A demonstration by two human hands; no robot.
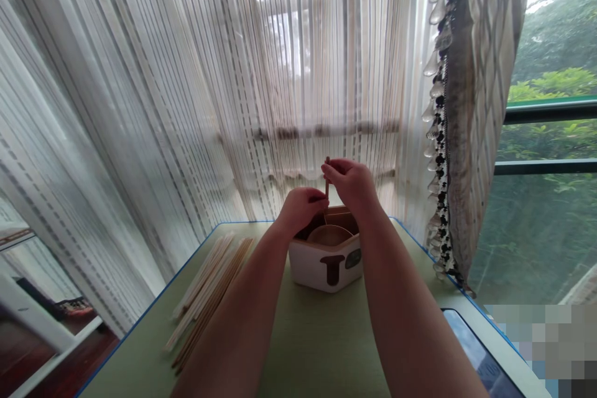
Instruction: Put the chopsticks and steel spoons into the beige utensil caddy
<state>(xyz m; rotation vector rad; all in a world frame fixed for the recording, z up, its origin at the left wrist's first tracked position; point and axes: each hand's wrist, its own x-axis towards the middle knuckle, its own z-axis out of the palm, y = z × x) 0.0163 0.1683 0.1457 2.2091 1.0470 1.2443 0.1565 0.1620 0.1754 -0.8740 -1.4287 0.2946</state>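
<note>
A white box (311, 268) with a brown inside and a mushroom-shaped mark on its front stands at the middle of the table. Above its back part, my right hand (351, 181) pinches the upper end of a brown chopstick (327, 186), held upright. My left hand (303, 206) is just over the box's left rim, its fingers closed at the lower part of the same chopstick. The chopstick's lower end is hidden by the hand and box. Left of my left forearm lie several chopsticks (209, 305), some pale and in clear wrappers, others brown.
The pale green table (317, 342) has a blue edge. A phone or tablet (476, 348) lies at its right front, beside my right forearm. Sheer striped curtains (196, 74) hang behind the table, with a tasselled curtain (476, 106) and a window railing at the right.
</note>
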